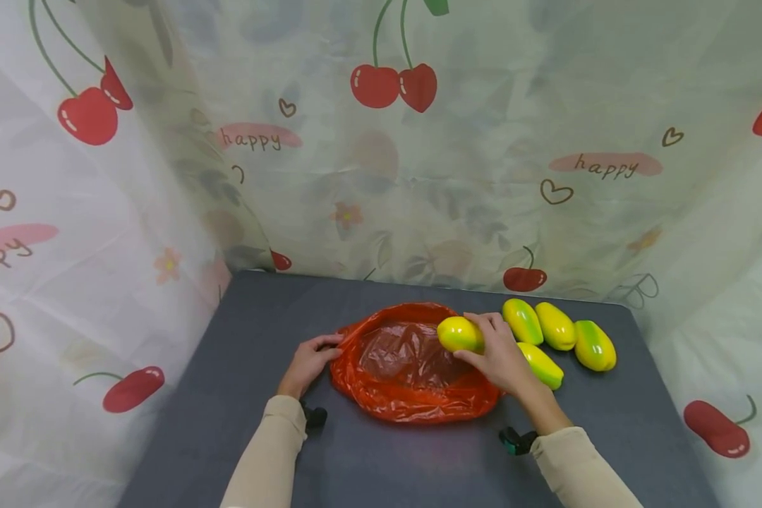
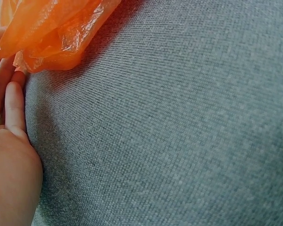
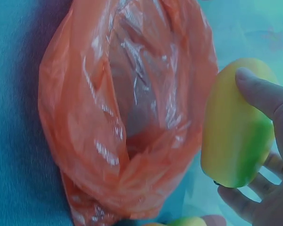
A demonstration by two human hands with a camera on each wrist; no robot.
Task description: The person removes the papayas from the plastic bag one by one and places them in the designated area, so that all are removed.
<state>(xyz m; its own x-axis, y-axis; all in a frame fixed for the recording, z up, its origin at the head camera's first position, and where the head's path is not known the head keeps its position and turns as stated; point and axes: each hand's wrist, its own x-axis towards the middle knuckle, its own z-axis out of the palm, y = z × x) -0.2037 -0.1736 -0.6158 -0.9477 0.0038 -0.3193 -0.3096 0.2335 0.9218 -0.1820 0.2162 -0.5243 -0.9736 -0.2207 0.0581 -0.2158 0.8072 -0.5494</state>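
A red plastic bag [image 1: 413, 406] lies on the table with its mouth spread wide, and its inside looks bare. At its left edge my left hand [image 1: 307, 363] pinches the rim; in the left wrist view the bag's thin film [image 2: 61, 42] passes between thumb and fingers. My right hand [image 1: 502, 356] grips a glossy, mango-like yellow-green fruit [image 1: 458, 334] over the right part of the bag's mouth. From the right wrist, the fruit [image 3: 236, 127] shows a green patch, with the thumb on one side and fingers behind and under it.
Several more such fruits [image 1: 555, 326] lie to the right of the bag, one of them [image 1: 542, 365] partly behind my right hand. The dark grey table [image 1: 228, 395] ends at a printed curtain [image 1: 457, 176] at the back and sides.
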